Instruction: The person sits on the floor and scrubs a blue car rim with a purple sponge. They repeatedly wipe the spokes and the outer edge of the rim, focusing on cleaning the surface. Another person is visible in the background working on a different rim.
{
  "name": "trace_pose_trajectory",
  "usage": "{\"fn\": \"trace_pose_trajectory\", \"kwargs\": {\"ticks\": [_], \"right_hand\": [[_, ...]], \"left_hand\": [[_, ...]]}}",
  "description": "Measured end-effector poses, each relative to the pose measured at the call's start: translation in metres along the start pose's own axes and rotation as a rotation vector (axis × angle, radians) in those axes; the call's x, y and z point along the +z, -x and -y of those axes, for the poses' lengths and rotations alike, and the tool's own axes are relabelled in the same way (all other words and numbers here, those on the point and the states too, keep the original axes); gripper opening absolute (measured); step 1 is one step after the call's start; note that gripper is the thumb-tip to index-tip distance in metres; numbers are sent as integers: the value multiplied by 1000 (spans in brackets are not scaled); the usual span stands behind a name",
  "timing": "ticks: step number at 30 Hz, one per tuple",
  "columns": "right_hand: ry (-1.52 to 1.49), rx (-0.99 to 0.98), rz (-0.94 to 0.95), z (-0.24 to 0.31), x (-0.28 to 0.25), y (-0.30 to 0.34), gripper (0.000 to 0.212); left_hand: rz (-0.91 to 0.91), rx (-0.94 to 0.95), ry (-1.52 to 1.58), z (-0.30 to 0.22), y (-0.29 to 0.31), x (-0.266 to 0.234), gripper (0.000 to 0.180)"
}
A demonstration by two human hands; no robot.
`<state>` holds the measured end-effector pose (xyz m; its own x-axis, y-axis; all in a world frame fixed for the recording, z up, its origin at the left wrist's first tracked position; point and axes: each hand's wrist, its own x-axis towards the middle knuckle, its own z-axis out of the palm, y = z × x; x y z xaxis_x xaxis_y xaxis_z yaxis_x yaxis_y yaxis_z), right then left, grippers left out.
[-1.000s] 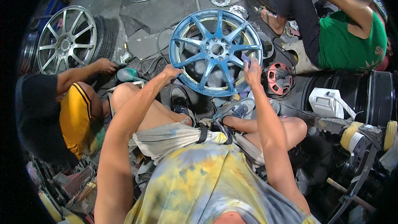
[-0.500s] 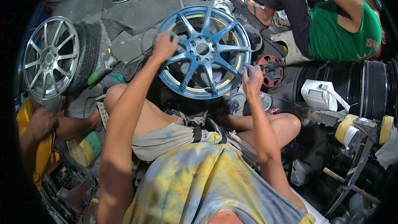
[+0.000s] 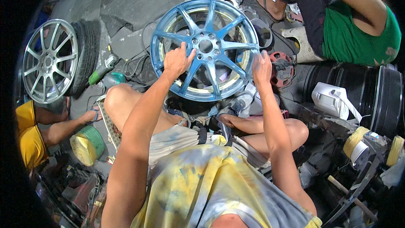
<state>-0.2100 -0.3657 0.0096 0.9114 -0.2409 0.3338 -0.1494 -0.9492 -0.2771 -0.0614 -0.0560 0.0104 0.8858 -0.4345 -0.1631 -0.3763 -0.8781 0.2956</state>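
Observation:
A multi-spoke car wheel rim, its metal streaked with translucent blue, lies face up in front of my crossed legs. My left hand is over its left spokes, close to the hub, with index finger and thumb stretched out and apart and nothing visible between them. At the rim's right edge is my right hand, smeared by motion. Its fingers point up along the edge, and I cannot make out whether they grip it or hold anything.
To the left, a silver wheel leans by a tyre, near a green angle grinder. A red reel and a white box lie right. A person in green sits far right; another in yellow shorts is left.
My left hand has moved from the rim's left edge inward toward the hub, fingers now extended. My right hand has risen slightly along the edge. The left person's blurred hand is gone from view.

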Motion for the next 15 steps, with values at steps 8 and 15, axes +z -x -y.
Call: {"fn": "trace_pose_trajectory", "kwargs": {"ticks": [8,15], "right_hand": [[33,-54,11,-6,0,-23,11],[39,-64,57,-11,-3,-22,11]], "left_hand": [[19,-7,49,5,-6,-1,69],[331,-81,73,9,-21,-19,94]]}}
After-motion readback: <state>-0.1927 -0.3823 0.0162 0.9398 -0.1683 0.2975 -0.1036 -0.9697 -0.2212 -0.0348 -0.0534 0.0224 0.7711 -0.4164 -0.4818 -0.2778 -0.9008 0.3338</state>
